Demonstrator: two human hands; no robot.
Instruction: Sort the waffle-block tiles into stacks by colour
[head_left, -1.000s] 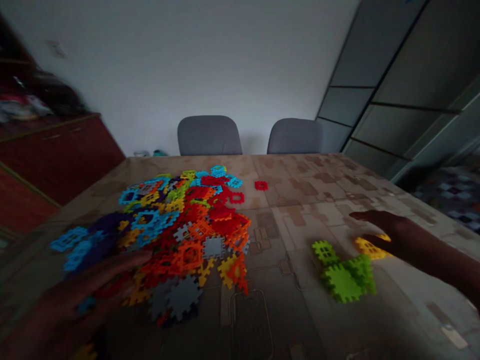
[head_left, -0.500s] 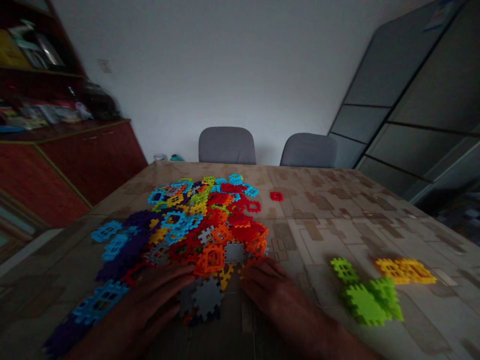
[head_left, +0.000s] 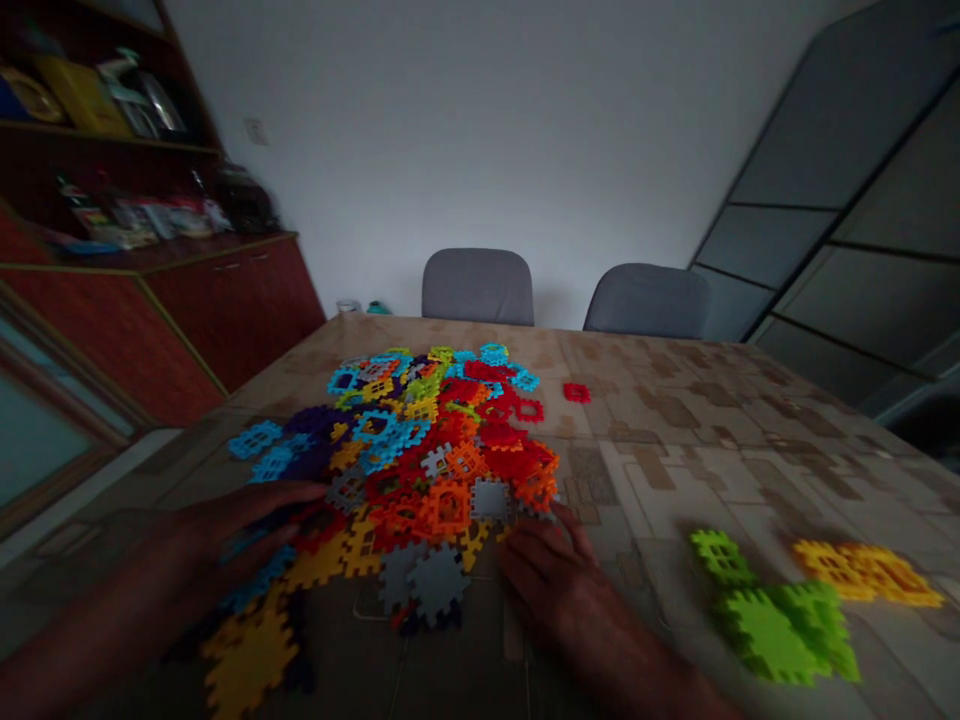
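A heap of colourful plastic interlocking building pieces [head_left: 390, 440] lies on the table. My left hand [head_left: 217, 540] reaches over its near-left side, fingers stretched out and apart above blue [head_left: 259, 575] and red pieces [head_left: 319, 525]; I see nothing held in it. A large yellow piece [head_left: 251, 660] lies just below that hand. My right hand [head_left: 551, 565] rests at the heap's near-right edge, fingers loosely bent and lying beside a small yellow piece [head_left: 474, 545]. Between the hands lie grey toothed pieces [head_left: 439, 582]. A grey square piece [head_left: 490, 498] sits just beyond my right fingertips.
To the right lie green pieces [head_left: 776, 635] and joined yellow pieces [head_left: 866, 572]. A lone red frame piece [head_left: 577, 393] sits beyond the heap. Two grey chairs [head_left: 478, 287] stand at the far edge of the patterned table [head_left: 652, 480]. A dark red cabinet [head_left: 232, 310] is at the left.
My left hand has moved left, away from the grey pieces, and yellow pieces now show there. My right hand stays by the heap's edge. The view has turned slightly left.
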